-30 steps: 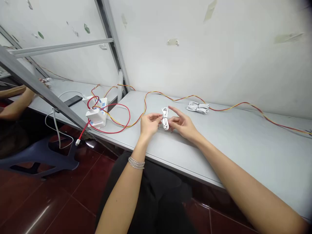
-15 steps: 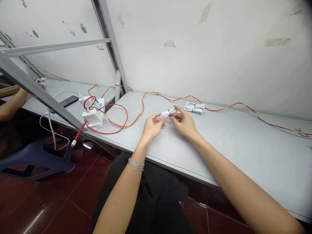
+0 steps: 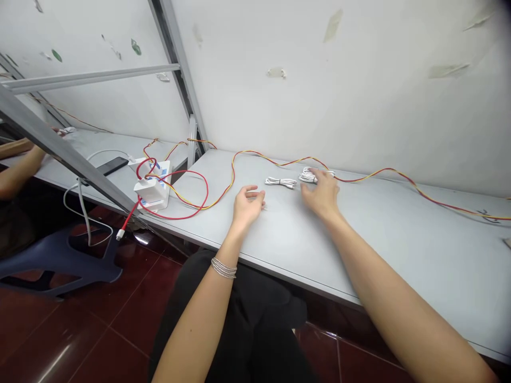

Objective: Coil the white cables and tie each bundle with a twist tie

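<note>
A white cable point(image 3: 280, 183), coiled and bound with a dark tie, lies on the grey table point(image 3: 279, 229). My left hand point(image 3: 248, 206) is just left of it, not touching, fingers loosely curved and apart with nothing between them. Right of that coil sits a second bundle of white cable point(image 3: 307, 175), thicker and tied too. Over its right part is my right hand point(image 3: 324, 194), thumb and fingers apart around it; whether they touch it I cannot tell. The hand hides much of this bundle.
A red and yellow twisted wire point(image 3: 275, 161) runs along the wall side. At left, white plug adapters point(image 3: 149, 189) sit in a power strip point(image 3: 164, 178) beside a metal frame post point(image 3: 72, 138). Beyond are a phone point(image 3: 113, 166), a blue stool point(image 3: 75, 266) and another person's arm point(image 3: 24, 170).
The coiled cable that was between both hands now lies free on the table. My right hand has moved right to the thicker bundle; my left hand has stayed nearly in place.
</note>
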A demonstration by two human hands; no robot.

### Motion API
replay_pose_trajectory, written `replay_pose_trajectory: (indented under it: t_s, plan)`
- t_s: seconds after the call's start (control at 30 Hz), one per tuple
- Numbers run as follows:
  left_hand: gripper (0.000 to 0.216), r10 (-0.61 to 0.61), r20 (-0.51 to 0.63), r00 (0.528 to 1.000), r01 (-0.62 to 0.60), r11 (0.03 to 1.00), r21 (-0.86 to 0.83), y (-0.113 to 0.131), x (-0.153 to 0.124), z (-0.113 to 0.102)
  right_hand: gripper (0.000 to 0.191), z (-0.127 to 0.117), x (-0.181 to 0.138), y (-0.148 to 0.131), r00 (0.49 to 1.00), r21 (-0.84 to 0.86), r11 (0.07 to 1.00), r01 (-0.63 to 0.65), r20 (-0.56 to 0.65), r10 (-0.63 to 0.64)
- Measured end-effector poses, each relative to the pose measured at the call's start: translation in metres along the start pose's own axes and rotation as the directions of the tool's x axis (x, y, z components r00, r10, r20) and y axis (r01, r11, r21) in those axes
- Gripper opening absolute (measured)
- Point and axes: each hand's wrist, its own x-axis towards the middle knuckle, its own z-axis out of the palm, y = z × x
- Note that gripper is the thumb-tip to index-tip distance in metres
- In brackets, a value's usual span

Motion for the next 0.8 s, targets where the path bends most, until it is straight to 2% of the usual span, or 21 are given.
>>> replay_pose_trajectory:
  t_s: [0.07, 0.2, 0.4, 0.53, 0.6, 0.67, 0.73, 0.8]
  plan:
    - [0.024, 0.001, 0.007, 1.000, -0.001, 1.000, 0.013, 0.000, 0.000, 0.000, 0.055, -0.004, 0.008, 0.013, 0.997, -0.100, 0.992, -0.078, -0.030, 0.075]
    - [0.023, 0.003, 0.009, 1.000, -0.004, 1.000, 0.024, -0.001, 0.000, -0.001, 0.044, -0.007, 0.016, 0.029, 0.986, -0.202, 0.965, -0.165, 0.003, 0.169]
    - [0.018, 0.025, 0.031, 0.999, -0.027, 0.998, 0.058, -0.004, 0.002, -0.001, 0.029, -0.007, 0.015, 0.030, 0.980, -0.198, 0.960, -0.196, -0.048, 0.191]
    - [0.016, 0.041, 0.042, 0.998, -0.044, 0.995, 0.086, -0.005, 0.002, -0.001, 0.018, -0.010, 0.017, 0.029, 0.988, -0.174, 0.973, -0.149, 0.008, 0.153]
    - [0.015, 0.042, 0.049, 0.998, -0.046, 0.995, 0.083, -0.004, 0.001, -0.001, 0.014, -0.012, 0.016, 0.023, 0.995, -0.082, 0.992, -0.100, 0.020, 0.102]
    - [0.016, 0.033, 0.043, 0.999, -0.036, 0.997, 0.068, -0.002, 0.000, -0.001, 0.015, -0.013, 0.009, 0.010, 0.998, 0.109, 0.992, -0.056, 0.038, 0.052]
    - [0.020, 0.029, 0.042, 0.999, -0.031, 0.999, 0.036, 0.001, -0.002, 0.000, 0.026, -0.012, -0.002, -0.007, 0.983, 0.371, 0.927, -0.059, 0.181, -0.010]
    - [0.028, 0.046, 0.072, 0.996, -0.044, 0.999, -0.025, 0.004, -0.005, -0.001, 0.037, -0.010, -0.017, -0.025, 0.918, 0.578, 0.810, -0.096, 0.366, -0.153]
